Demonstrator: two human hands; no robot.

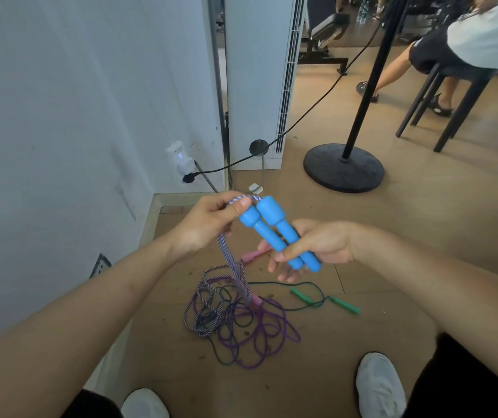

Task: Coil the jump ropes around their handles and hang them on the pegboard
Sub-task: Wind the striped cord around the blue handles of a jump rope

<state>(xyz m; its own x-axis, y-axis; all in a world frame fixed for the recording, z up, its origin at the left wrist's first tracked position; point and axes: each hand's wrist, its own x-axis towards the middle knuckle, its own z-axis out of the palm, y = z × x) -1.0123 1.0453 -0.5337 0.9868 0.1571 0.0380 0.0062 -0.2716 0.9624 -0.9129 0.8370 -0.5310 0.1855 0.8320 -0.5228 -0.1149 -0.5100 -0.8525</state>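
Note:
My right hand [317, 247] grips two blue jump-rope handles [274, 227] side by side, their thick ends pointing up and left. My left hand [211, 220] pinches the blue-and-white braided rope [229, 260] right at the handle tops; the rope hangs down to the floor. Below lies a tangled heap: a purple rope [274, 333] with pink handles [255, 254], and a dark thin rope with green handles [344, 304]. No pegboard is in view.
A white wall [60, 116] with a plugged socket [181, 161] stands to the left. A black stand with a round base [344, 170] is at the back right, a cable running to it. Someone sits on a stool [452, 95] at far right. My white shoes [380, 384] are below.

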